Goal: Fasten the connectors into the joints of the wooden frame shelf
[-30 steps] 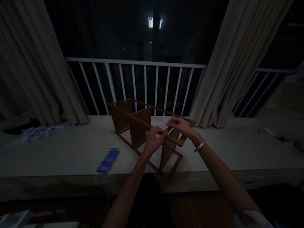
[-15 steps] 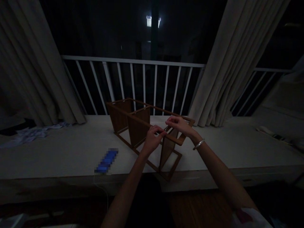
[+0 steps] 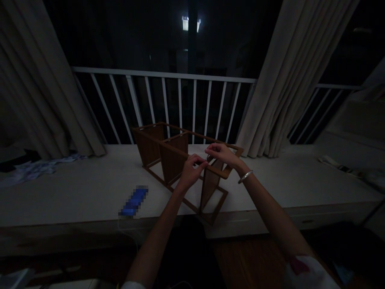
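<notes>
A brown wooden shelf rack (image 3: 174, 160) lies on its side on the white window ledge, its flat panels standing upright between the rails. My left hand (image 3: 192, 170) is closed at the upper front rail near the right-hand panel, thumb and fingertips pinched together on or just above the wood. Close beside it, my right hand (image 3: 223, 154) is pinched over the same spot, with a silver bangle (image 3: 245, 177) on the wrist. Something small and shiny shows between the two hands' fingertips, too dim and tiny to name.
Left of the rack, a blurred blue phone (image 3: 134, 201) with a cable lies near the front edge of the ledge (image 3: 90, 200). White railings (image 3: 195, 108) stand behind, between beige curtains (image 3: 279, 80). Crumpled cloth or paper (image 3: 39, 166) lies far left.
The camera view has shifted slightly, moving the whole scene a little left and up. Both hands stay pinched at the same place on the rail, with the fingertips slightly closer together.
</notes>
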`<state>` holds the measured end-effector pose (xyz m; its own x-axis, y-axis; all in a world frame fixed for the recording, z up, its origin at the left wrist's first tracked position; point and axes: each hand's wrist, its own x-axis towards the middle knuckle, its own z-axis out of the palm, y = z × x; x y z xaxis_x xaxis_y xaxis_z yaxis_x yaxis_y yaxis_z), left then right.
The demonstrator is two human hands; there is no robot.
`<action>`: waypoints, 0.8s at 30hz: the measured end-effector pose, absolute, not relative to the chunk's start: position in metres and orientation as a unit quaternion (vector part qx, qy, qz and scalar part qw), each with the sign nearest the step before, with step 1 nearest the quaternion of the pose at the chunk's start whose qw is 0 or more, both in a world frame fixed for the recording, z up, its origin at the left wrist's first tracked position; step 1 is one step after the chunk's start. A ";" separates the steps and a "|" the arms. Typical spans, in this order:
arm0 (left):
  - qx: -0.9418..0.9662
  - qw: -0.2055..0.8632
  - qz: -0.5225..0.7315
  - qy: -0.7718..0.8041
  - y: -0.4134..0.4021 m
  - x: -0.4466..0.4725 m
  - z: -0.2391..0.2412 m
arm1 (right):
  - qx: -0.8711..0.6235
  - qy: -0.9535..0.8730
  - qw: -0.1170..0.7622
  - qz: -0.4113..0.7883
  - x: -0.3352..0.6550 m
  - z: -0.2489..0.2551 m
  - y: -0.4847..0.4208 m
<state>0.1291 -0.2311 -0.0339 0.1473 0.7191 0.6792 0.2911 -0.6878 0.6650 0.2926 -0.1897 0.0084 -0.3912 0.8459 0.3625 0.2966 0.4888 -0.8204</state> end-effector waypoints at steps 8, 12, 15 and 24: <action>0.727 0.195 0.556 0.351 -0.232 0.128 -0.034 | -0.398 -0.750 0.418 0.324 0.295 0.006 -0.197; 0.730 0.202 0.560 0.337 -0.233 0.129 -0.032 | -0.388 -0.770 0.398 0.313 0.294 0.009 -0.200; 0.726 0.211 0.556 0.345 -0.234 0.129 -0.031 | -0.375 -0.769 0.400 0.328 0.293 0.011 -0.203; 0.718 0.209 0.561 0.354 -0.235 0.129 -0.033 | -0.334 -0.792 0.371 0.352 0.292 0.015 -0.209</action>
<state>0.1291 -0.2349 -0.0331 0.1186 0.7433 0.6583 0.2738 -0.6618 0.6979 0.2923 -0.2090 0.0152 -0.5011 0.7905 0.3522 0.2688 0.5291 -0.8049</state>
